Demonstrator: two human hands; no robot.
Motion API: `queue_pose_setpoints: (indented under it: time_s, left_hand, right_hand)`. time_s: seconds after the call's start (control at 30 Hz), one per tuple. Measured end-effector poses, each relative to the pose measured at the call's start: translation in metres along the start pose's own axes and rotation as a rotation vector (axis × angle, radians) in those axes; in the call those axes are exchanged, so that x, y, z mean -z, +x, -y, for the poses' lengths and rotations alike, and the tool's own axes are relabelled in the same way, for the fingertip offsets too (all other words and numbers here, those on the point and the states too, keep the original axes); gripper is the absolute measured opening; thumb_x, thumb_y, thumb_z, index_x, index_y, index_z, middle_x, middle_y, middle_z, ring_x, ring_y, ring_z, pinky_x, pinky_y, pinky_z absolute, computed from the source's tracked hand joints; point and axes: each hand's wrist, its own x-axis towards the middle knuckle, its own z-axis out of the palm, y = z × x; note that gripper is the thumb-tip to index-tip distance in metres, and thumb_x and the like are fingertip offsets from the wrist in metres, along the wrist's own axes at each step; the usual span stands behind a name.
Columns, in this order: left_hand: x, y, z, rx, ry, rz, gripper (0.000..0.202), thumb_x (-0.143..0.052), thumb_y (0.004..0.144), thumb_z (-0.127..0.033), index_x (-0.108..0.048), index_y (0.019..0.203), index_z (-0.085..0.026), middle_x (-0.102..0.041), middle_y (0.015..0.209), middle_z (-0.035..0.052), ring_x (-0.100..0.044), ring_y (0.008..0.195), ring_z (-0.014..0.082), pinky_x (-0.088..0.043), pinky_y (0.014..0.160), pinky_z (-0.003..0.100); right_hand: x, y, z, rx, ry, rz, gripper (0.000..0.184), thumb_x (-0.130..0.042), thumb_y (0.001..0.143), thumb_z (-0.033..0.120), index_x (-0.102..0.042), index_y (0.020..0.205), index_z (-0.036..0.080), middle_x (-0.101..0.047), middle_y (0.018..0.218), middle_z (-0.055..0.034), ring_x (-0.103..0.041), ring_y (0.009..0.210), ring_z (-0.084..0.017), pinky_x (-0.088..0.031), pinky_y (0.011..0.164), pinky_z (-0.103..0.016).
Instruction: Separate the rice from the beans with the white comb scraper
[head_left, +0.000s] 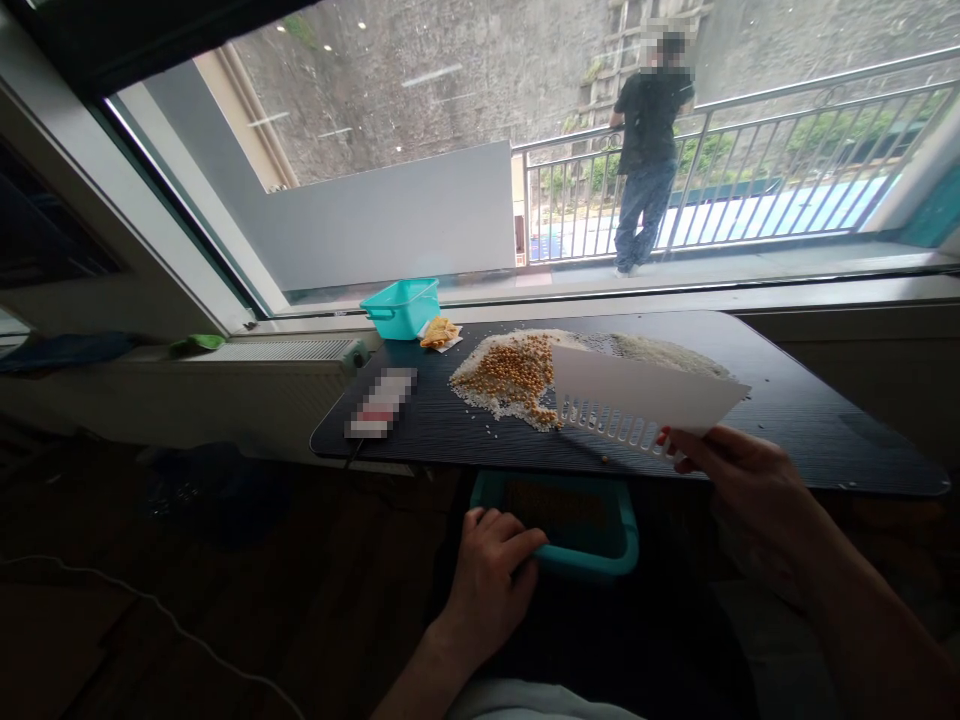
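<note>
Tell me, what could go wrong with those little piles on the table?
The golden beans lie among white grains, so the slotted white sheet in the right hand might drag both. A loose bean sits near the front edge of the table and could roll off. The teal bin below, held by the left hand, might tip.

Daylight from a wide window [525, 140]; outside, a metal railing [691, 175] and rough grey wall [450, 105]. White radiator [300, 385] left, beside a dark-topped table [810, 420] near the sill [675, 301]. Floor [330, 590] deeply shadowed, pale cable [150, 598] trailing across at left.
</note>
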Motion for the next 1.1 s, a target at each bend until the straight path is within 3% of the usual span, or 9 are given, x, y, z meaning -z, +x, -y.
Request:
queue_pose_setpoints:
  time_s: [0.23,0.4,0.67,0.87,1.1]
  left_hand:
    - [0.002,0.0,-0.002,0.017,0.023,0.021,0.029,-0.052,0.086,-0.008,-0.074,0.095,-0.024,-0.07,0.087,0.0042,-0.06,0.083,0.0209,-0.038,0.089,0.043]
    - [-0.005,0.014,-0.008,-0.002,0.023,0.084,0.028,-0.054,0.085,-0.009,-0.074,0.096,-0.026,-0.07,0.087,0.0036,-0.059,0.085,0.0212,-0.036,0.089,0.043]
    - [-0.014,0.023,-0.011,0.029,0.026,0.148,0.028,-0.058,0.082,-0.009,-0.074,0.096,-0.028,-0.071,0.089,0.0024,-0.06,0.088,0.0226,-0.037,0.087,0.042]
    - [-0.012,0.02,-0.01,0.027,0.017,0.131,0.029,-0.059,0.082,-0.007,-0.075,0.094,-0.028,-0.071,0.088,0.002,-0.06,0.087,0.0215,-0.038,0.087,0.041]
    - [0.005,0.008,-0.002,-0.01,-0.003,0.032,0.028,-0.052,0.088,-0.01,-0.074,0.098,-0.025,-0.071,0.086,0.0036,-0.061,0.084,0.0205,-0.037,0.092,0.044]
  right_hand:
    - [-0.001,-0.005,0.0,0.002,0.007,-0.03,0.045,-0.082,0.054,0.063,-0.077,0.07,0.021,-0.074,0.069,-0.0036,-0.063,0.057,-0.018,-0.055,0.062,-0.033]
    - [-0.008,-0.018,-0.006,0.009,0.016,-0.084,0.045,-0.08,0.058,0.064,-0.078,0.072,0.021,-0.076,0.071,-0.0051,-0.067,0.065,-0.021,-0.054,0.065,-0.033]
    - [-0.015,-0.029,-0.02,0.024,0.022,0.012,0.04,-0.078,0.063,0.06,-0.079,0.078,0.023,-0.077,0.072,-0.0026,-0.068,0.062,-0.021,-0.056,0.063,-0.033]
    - [-0.008,-0.03,-0.017,0.015,-0.037,-0.104,0.036,-0.076,0.062,0.06,-0.077,0.072,0.025,-0.074,0.066,-0.0025,-0.069,0.063,-0.023,-0.056,0.064,-0.034]
    - [-0.002,-0.025,-0.006,-0.001,-0.139,-0.104,0.039,-0.074,0.06,0.06,-0.076,0.07,0.023,-0.074,0.065,-0.0049,-0.069,0.07,-0.027,-0.052,0.065,-0.035]
